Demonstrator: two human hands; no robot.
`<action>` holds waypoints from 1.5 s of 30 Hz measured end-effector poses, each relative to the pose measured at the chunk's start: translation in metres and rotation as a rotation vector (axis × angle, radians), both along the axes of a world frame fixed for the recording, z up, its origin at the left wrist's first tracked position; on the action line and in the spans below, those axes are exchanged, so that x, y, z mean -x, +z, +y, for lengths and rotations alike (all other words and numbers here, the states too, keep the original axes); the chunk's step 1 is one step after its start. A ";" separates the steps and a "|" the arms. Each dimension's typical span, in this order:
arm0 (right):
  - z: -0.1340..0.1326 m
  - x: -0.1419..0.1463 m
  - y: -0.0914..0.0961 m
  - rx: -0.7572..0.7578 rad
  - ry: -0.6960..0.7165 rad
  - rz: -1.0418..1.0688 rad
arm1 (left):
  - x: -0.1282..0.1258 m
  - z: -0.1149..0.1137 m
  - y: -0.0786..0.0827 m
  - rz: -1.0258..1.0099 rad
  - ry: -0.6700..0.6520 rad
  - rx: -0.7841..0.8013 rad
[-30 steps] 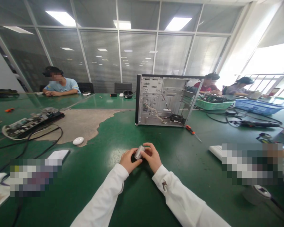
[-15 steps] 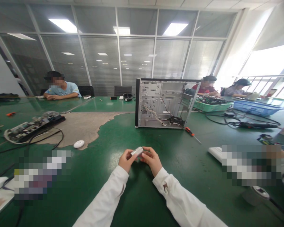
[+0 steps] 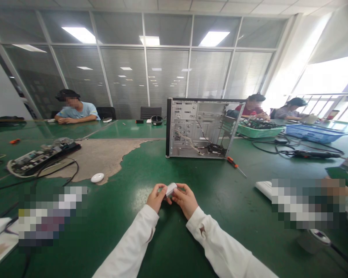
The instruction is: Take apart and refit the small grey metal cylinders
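Between my two hands is a small silver-white block (image 3: 171, 189), held just above the green table (image 3: 150, 239). Its exact kind is too small to make out. My left hand (image 3: 156, 199) pinches its left end between thumb and fingers. The fingers of my right hand (image 3: 186, 199) close on the right end. Part of the block is covered by my fingertips. Beyond my hands stands an open computer case (image 3: 203, 127), with loose wires and a black fan inside. An orange-handled screwdriver (image 3: 232, 162) lies at its lower right corner.
A white oval object (image 3: 98, 177) lies on the left, near an opened device with exposed parts (image 3: 43, 154) and black cables. Green (image 3: 261, 132) and blue (image 3: 316, 133) baskets stand at the right rear. A co-worker's hand (image 3: 330, 185) holds a green piece at right.
The block has turned a little in my fingers and shows a broader face. My hands have shifted slightly. At the right, the co-worker's hand has come up with a green piece.
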State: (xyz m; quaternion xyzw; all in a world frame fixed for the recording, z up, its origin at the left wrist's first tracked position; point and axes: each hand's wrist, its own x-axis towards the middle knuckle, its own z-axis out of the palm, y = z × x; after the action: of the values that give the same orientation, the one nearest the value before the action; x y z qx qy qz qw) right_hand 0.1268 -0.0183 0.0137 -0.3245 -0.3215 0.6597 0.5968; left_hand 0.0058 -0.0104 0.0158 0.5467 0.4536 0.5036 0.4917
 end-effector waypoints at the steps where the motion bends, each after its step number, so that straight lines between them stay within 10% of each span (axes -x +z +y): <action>1: 0.001 -0.001 0.000 0.002 -0.002 0.013 | -0.001 -0.001 0.000 -0.005 -0.010 -0.005; 33: 0.002 -0.002 -0.002 0.006 -0.044 0.033 | 0.000 0.002 -0.005 0.248 0.147 0.030; 45: 0.005 -0.004 -0.002 0.059 -0.091 0.061 | -0.005 -0.015 0.012 0.480 0.200 -0.344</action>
State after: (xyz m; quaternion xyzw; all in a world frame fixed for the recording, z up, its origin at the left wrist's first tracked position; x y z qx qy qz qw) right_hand 0.1303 -0.0134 0.0120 -0.3359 -0.2685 0.6505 0.6261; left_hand 0.0107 -0.0258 0.0276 0.6778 0.5166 0.4751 0.2188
